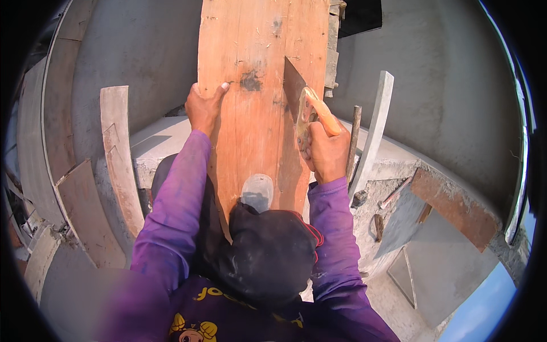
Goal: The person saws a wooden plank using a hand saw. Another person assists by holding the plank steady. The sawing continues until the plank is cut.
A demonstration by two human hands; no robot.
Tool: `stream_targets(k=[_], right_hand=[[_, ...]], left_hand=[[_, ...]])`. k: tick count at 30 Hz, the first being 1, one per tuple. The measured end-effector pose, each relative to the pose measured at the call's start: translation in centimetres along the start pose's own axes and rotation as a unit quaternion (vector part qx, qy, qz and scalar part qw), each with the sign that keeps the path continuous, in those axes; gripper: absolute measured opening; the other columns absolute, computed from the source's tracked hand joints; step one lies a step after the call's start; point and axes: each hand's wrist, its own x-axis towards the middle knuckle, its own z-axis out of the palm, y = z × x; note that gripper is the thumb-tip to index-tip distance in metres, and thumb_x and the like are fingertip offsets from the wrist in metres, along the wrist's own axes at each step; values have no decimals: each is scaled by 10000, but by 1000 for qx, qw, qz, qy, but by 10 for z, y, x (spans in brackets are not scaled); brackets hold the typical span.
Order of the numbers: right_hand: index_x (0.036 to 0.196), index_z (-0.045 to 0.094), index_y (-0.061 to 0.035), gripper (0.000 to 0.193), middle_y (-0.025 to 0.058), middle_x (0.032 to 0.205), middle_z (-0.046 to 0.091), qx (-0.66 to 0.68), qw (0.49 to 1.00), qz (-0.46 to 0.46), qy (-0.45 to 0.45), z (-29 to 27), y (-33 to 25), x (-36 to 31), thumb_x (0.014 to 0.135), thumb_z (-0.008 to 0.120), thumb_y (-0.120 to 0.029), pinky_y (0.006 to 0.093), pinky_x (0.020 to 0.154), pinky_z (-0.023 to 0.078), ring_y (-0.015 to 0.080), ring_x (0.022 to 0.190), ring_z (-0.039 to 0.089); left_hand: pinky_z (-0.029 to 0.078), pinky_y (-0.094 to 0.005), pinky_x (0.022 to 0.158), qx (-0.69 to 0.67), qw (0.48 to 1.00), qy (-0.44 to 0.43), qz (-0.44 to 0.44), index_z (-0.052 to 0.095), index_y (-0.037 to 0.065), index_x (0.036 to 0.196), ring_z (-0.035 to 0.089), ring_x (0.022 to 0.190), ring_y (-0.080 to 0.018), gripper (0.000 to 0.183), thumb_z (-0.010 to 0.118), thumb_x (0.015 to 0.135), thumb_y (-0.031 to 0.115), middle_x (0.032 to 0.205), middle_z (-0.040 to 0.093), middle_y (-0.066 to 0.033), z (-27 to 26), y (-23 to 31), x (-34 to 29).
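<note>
A long wooden board [250, 102] is lying in front of the person, reaching away over a grey concrete ledge [154, 142]. A saw [296, 94] is sitting in a cut on the board's right side. The right hand [325, 151] is wrapping tight around the saw's orange handle [322, 114]. The left hand [204, 108] is pressing flat on the board, fingers spread, gripping nothing. A foot in a shoe [257, 192] is standing on the near end of the board. The sawing looks like it is in the middle. The next stroke probably needs the board held very steady and the saw kept straight. More planks [117, 154] are leaning close by.
</note>
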Motion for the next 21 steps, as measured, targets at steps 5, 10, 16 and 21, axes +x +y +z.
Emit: stream_targets(k=[5, 10, 16, 21], right_hand=[[1283, 732, 51, 407, 61, 913, 709, -25, 999, 3, -22, 4, -12, -26, 898, 644, -46, 309, 732, 521, 127, 797, 645], [1378, 708, 48, 516, 57, 960, 720, -53, 998, -11, -27, -48, -29, -125, 871, 632, -9, 284, 767, 536, 127, 804, 646], [1180, 731, 56, 322, 84, 860, 669, -25, 998, 51, -31, 6, -14, -8, 892, 641, -57, 324, 692, 504, 126, 734, 579], [1332, 725, 35, 471, 34, 838, 633, -23, 999, 21, -31, -32, -21, -100, 871, 631, -4, 287, 675, 511, 100, 726, 588]], left_hand=[[599, -416, 923, -4, 1000, 14, 0, 733, -29, 1147, 791, 1017, -307, 569, 949, 817, 381, 1091, 812, -202, -1, -27, 8], [597, -415, 921, 16, 1000, 16, -11, 729, -27, 1129, 788, 1028, -301, 565, 952, 817, 389, 1084, 811, -201, -16, -3, 10], [604, -411, 901, 68, 998, 6, 16, 725, -29, 1111, 794, 996, -292, 571, 952, 819, 406, 1082, 809, -197, 5, -4, 3], [588, -385, 936, 74, 997, 9, -18, 727, -37, 1176, 783, 1041, -274, 605, 926, 850, 432, 1111, 806, -189, -26, -5, 13]])
